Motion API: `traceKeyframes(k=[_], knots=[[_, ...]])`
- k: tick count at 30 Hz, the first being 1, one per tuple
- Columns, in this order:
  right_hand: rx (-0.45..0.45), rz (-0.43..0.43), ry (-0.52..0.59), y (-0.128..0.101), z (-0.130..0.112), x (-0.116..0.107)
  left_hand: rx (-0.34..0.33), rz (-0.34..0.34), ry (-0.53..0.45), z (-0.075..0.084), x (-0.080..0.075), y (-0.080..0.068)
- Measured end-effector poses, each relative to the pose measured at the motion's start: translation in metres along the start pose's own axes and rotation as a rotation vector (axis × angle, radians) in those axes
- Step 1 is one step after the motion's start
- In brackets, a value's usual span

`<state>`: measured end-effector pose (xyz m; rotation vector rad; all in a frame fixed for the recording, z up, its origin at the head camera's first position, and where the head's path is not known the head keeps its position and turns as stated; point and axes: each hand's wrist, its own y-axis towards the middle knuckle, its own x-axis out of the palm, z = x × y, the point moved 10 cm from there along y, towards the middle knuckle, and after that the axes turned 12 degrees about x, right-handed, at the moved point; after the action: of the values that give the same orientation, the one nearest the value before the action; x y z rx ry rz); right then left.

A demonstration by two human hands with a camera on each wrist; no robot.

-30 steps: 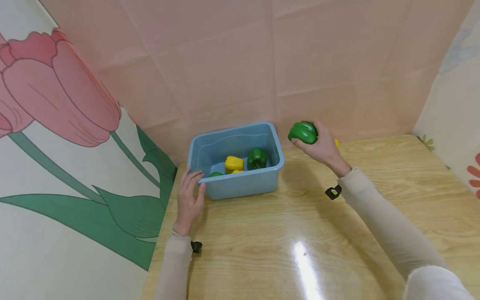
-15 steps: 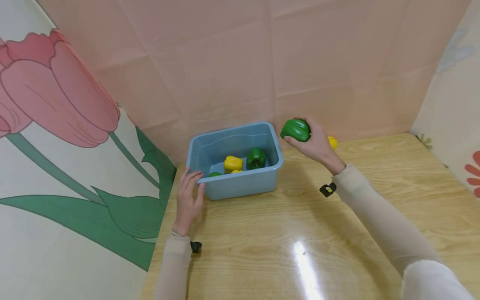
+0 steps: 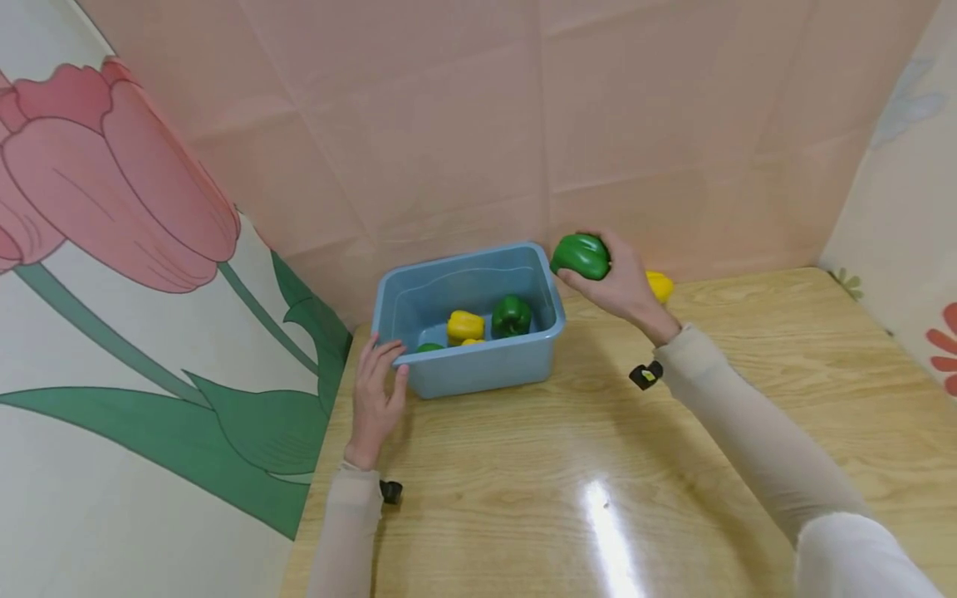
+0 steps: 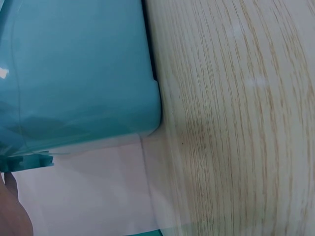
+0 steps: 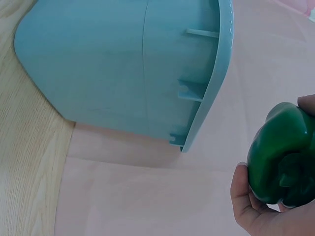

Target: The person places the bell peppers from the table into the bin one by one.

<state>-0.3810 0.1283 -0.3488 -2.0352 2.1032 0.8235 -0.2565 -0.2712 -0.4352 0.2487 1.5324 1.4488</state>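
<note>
Transfer step in hand: the right hand (image 3: 624, 286) carries a green pepper (image 3: 581, 255) above the tabletop (image 3: 598, 448), just beside the right rim of the blue bin (image 3: 478, 374), which stands at the tabletop's far left corner against the pink wall. Grip state, right: fingers and thumb curled round the pepper, holding it clear of the surface; the right wrist view shows the same green pepper (image 5: 283, 167) outside the bin wall (image 5: 123, 69), level with or slightly above the rim.

Grip state, left: the left hand (image 3: 376, 390) rests with relaxed fingers against the bin's near left corner, apparently steadying it; it holds nothing.

Contents of the bin: a second green pepper (image 3: 512, 316), a yellow pepper (image 3: 466, 325), and parts of other pieces near the front wall, too hidden to identify fully. Another yellow pepper (image 3: 660, 286) lies on the tabletop behind the right hand, near the far edge.

Judgement of the next move: carry the held pepper leftward past the rim until it is over the open interior, lower it, then release. The rim must be cleared first, and the free space lies toward the bin's right and rear.
</note>
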Motion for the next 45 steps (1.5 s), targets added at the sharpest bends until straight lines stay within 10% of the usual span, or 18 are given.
traceKeyframes(k=[45], knots=[[-0.051, -0.080, 0.019, 0.002, -0.024, 0.058, 0.020, 0.010, -0.002, 0.002, -0.002, 0.003]])
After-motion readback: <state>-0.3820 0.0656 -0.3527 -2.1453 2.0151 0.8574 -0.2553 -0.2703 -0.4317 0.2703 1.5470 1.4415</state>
